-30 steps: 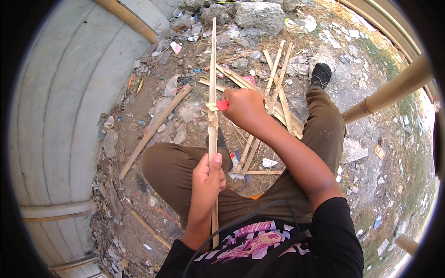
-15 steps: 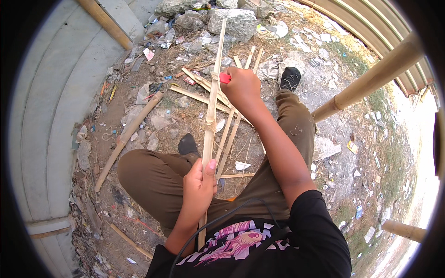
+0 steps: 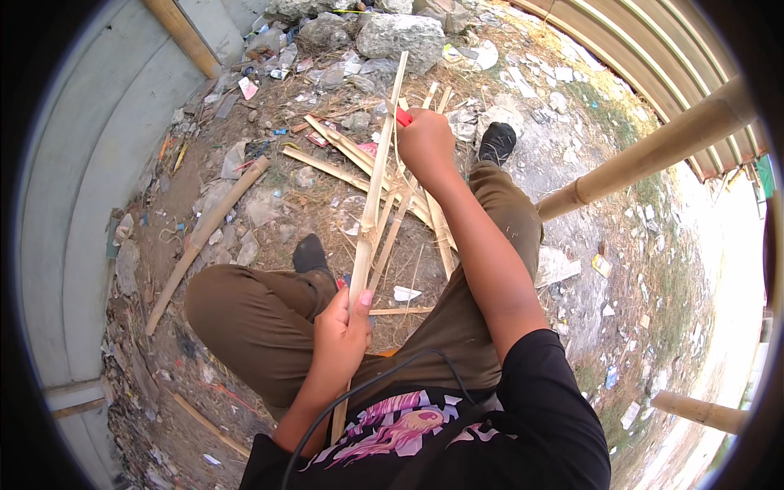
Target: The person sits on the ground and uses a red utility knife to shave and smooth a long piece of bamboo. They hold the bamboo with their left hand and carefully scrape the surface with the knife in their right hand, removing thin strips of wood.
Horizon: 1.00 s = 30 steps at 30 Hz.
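A long split bamboo strip (image 3: pixel 371 208) slants up and away from my lap, past the middle of the view. My left hand (image 3: pixel 340 333) is wrapped around its lower part, thumb along the top. Close to the strip's far end, my right hand (image 3: pixel 427 145) grips a red-handled knife (image 3: pixel 403 117). Its blade is barely visible against the bamboo, and my fist hides most of the handle. A thin sliver hangs beside the strip below that hand. Several cut bamboo strips (image 3: pixel 343 170) lie crossed on the ground between my feet.
Rocks (image 3: pixel 400 41) lie at the far side. A bamboo pole (image 3: pixel 208 233) rests on the littered ground at left, near a grey wall (image 3: pixel 82 204). At right, a thick bamboo post (image 3: pixel 637 155) slants past my leg. A black cable (image 3: pixel 376 377) crosses my lap.
My right hand with the knife has moved closer to the strip's far end, and a thin sliver now shows beside the bamboo. My left hand keeps its grip. The whole view has shifted slightly.
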### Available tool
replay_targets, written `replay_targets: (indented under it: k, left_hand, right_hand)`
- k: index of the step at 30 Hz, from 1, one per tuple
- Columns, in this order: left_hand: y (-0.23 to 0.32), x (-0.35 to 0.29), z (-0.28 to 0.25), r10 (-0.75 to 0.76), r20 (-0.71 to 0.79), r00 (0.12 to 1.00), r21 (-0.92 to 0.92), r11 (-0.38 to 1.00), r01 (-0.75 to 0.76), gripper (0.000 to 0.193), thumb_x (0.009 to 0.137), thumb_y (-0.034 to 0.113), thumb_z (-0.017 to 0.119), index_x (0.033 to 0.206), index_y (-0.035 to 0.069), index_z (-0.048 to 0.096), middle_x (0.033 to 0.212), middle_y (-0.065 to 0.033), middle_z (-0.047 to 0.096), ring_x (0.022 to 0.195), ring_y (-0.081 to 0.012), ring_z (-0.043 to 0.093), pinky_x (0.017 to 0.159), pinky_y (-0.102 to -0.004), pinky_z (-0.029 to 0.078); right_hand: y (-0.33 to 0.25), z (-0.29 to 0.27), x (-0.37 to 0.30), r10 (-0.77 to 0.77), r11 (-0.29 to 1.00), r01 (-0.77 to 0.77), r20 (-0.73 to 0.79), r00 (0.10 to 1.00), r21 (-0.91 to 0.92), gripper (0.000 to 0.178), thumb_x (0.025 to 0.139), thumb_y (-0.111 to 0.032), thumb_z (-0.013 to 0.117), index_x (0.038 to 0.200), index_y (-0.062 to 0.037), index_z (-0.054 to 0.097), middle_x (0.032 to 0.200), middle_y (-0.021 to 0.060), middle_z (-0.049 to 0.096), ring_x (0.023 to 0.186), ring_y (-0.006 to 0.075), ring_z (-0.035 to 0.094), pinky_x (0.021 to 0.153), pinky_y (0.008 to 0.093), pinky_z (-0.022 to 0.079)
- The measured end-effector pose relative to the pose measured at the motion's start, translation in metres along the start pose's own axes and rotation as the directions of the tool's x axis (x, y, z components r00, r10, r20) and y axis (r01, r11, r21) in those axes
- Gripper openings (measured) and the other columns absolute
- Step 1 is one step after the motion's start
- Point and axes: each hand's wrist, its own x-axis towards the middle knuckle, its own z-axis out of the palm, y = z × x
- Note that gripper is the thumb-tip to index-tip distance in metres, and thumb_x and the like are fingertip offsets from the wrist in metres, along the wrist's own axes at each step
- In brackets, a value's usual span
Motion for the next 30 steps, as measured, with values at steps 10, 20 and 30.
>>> replay_targets:
  k: [10, 20, 30]
  left_hand:
    - [0.000, 0.008, 0.002, -0.002, -0.049, 0.999, 0.121, 0.993, 0.008, 0.033, 0.107, 0.034, 0.054, 0.094, 0.004, 0.055, 0.060, 0.0042, 0.048, 0.050, -0.0028, 0.044, 0.046, -0.0249, 0.036]
    - [-0.023, -0.021, 0.002, -0.197, 0.061, 0.979, -0.041, 0.979, 0.199, 0.033, 0.107, 0.034, 0.055, 0.094, 0.004, 0.055, 0.062, 0.0061, 0.042, 0.055, -0.0013, 0.038, 0.050, -0.0225, 0.032]
    - [0.051, -0.001, -0.018, 0.064, -0.121, 0.991, -0.106, 0.991, -0.077, 0.028, 0.108, 0.031, 0.055, 0.105, 0.003, 0.056, 0.066, 0.0082, 0.039, 0.056, 0.0006, 0.033, 0.048, -0.0202, 0.026]
  right_hand:
    - [0.012, 0.024, 0.016, 0.008, 0.999, -0.011, 0.067, 0.998, 0.043, 0.019, 0.078, -0.017, 0.066, 0.086, -0.0005, 0.073, 0.089, 0.0239, 0.072, 0.087, 0.0423, 0.070, 0.076, 0.0483, 0.055]
    - [0.111, 0.016, 0.100, 0.537, 0.232, -0.422, 0.246, 0.807, 0.877, 0.021, 0.088, -0.011, 0.063, 0.077, -0.0089, 0.045, 0.056, -0.0031, 0.034, 0.042, 0.0100, 0.030, 0.041, 0.0313, 0.023]
    - [-0.020, 0.027, -0.051, -0.312, 0.813, 0.200, 0.118, 0.943, 0.547, 0.034, 0.087, -0.022, 0.068, 0.068, 0.0025, 0.055, 0.054, 0.0107, 0.050, 0.050, 0.0160, 0.042, 0.052, 0.0372, 0.040]
